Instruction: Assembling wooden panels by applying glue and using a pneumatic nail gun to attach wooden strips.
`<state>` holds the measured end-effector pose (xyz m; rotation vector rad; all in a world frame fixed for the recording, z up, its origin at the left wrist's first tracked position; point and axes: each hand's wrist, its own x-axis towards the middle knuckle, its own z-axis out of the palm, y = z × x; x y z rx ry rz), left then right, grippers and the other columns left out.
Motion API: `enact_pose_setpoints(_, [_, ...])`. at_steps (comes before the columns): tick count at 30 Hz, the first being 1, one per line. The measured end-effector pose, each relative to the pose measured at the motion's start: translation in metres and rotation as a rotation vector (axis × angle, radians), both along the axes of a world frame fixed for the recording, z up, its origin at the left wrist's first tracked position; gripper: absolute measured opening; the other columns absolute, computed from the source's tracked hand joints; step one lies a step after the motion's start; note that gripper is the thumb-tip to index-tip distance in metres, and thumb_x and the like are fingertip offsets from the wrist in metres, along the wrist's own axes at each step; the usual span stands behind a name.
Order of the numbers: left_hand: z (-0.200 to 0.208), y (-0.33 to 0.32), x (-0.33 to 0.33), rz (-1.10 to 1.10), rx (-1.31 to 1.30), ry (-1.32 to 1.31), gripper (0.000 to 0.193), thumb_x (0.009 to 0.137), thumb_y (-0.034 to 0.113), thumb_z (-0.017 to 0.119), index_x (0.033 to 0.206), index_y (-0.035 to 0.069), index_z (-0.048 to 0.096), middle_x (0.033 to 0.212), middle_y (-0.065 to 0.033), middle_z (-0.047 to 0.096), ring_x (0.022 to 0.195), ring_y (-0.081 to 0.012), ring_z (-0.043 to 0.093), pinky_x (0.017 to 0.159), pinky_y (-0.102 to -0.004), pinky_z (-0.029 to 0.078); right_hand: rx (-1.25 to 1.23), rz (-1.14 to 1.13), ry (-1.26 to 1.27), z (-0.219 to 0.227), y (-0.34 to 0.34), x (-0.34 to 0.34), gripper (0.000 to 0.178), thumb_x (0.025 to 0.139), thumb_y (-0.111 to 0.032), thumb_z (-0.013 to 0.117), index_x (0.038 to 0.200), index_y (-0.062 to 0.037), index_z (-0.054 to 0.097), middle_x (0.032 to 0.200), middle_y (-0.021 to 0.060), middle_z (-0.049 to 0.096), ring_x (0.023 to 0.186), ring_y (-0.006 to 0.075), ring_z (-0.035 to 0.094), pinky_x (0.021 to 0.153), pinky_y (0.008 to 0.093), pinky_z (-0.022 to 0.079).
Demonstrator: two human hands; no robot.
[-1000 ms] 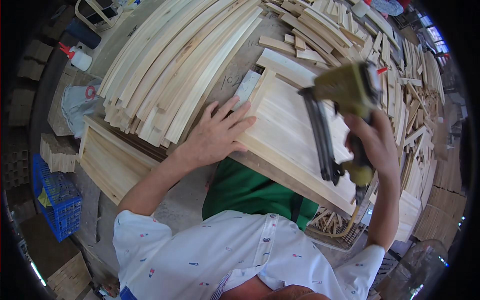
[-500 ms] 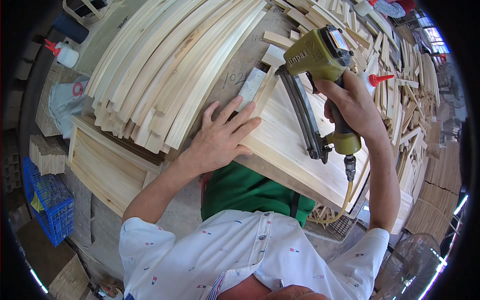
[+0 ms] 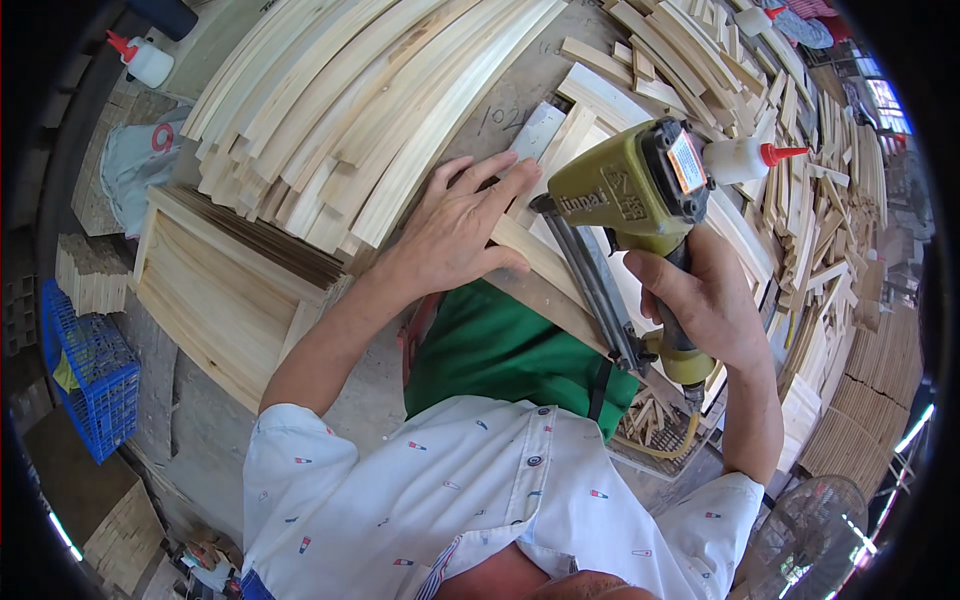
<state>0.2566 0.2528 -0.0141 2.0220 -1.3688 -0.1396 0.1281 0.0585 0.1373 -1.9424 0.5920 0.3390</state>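
My right hand (image 3: 715, 295) is wrapped around the grip of an olive-green air nail gun (image 3: 635, 190), its dark magazine slanting down toward me. The gun's nose hangs over or touches the left part of a pale wooden frame; exact contact is hard to make out. My left hand (image 3: 450, 225) lies spread at that frame's near left corner, thumb stretched along a wooden strip (image 3: 548, 265) on its near edge. Beside its fingertips sits a metal plate (image 3: 540, 130) fixed on the worktable. The gun covers much of the frame's middle.
Long wooden slats (image 3: 340, 110) are stacked at the left of the table, with a finished-looking wooden panel (image 3: 215, 285) nearer. Loose offcuts (image 3: 800, 220) pile up at the right, by a white glue bottle (image 3: 745, 160) with a red tip. A blue crate (image 3: 95, 370) stands far left.
The nail gun has come lower and closer to me in my right hand. My left hand has shifted slightly at the frame's corner, and a strip now shows along the near edge.
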Motion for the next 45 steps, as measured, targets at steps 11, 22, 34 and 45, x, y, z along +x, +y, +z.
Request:
enact_pose_setpoints(11, [-0.003, 0.002, -0.001, -0.012, -0.004, 0.004, 0.100, 0.068, 0.042, 0.079, 0.147, 0.006, 0.029, 0.141, -0.0186, 0.044, 0.136, -0.0290, 0.035, 0.112, -0.0475, 0.022, -0.040, 0.006, 0.004, 0.008, 0.020, -0.015, 0.027, 0.088, -0.017, 0.063, 0.103, 0.0043, 0.054, 0.066, 0.0053, 0.059, 0.055, 0.0113, 0.057, 0.052, 0.0282, 0.047])
enact_pose_setpoints(22, [-0.003, -0.001, -0.001, -0.021, 0.006, 0.007, 0.091, 0.069, 0.037, 0.079, 0.144, 0.008, 0.037, 0.142, -0.0157, 0.045, 0.137, -0.0283, 0.034, 0.112, -0.0468, 0.023, -0.085, -0.011, 0.021, 0.008, 0.020, -0.046, 0.026, 0.088, -0.017, 0.064, 0.099, 0.0039, 0.054, 0.064, 0.0053, 0.059, 0.053, 0.0124, 0.057, 0.052, 0.0290, 0.046])
enact_pose_setpoints(34, [0.000, 0.000, -0.001, 0.000, 0.066, -0.052, 0.092, 0.069, 0.042, 0.078, 0.144, 0.010, 0.037, 0.144, -0.0100, 0.045, 0.138, -0.0243, 0.032, 0.113, -0.0461, 0.021, -0.061, -0.329, 0.055, 0.009, 0.011, -0.121, 0.024, 0.088, -0.017, 0.065, 0.099, 0.0029, 0.056, 0.064, 0.0022, 0.058, 0.055, 0.0091, 0.055, 0.051, 0.0255, 0.045])
enact_pose_setpoints(45, [0.007, -0.001, -0.009, 0.070, 0.037, -0.052, 0.086, 0.067, 0.038, 0.079, 0.140, 0.010, 0.044, 0.144, -0.0135, 0.043, 0.136, -0.0322, 0.035, 0.111, -0.0469, 0.026, -0.087, -0.461, 0.100, 0.015, -0.001, -0.179, 0.021, 0.087, -0.015, 0.064, 0.095, 0.0034, 0.057, 0.065, 0.0045, 0.059, 0.055, 0.0100, 0.057, 0.050, 0.0265, 0.045])
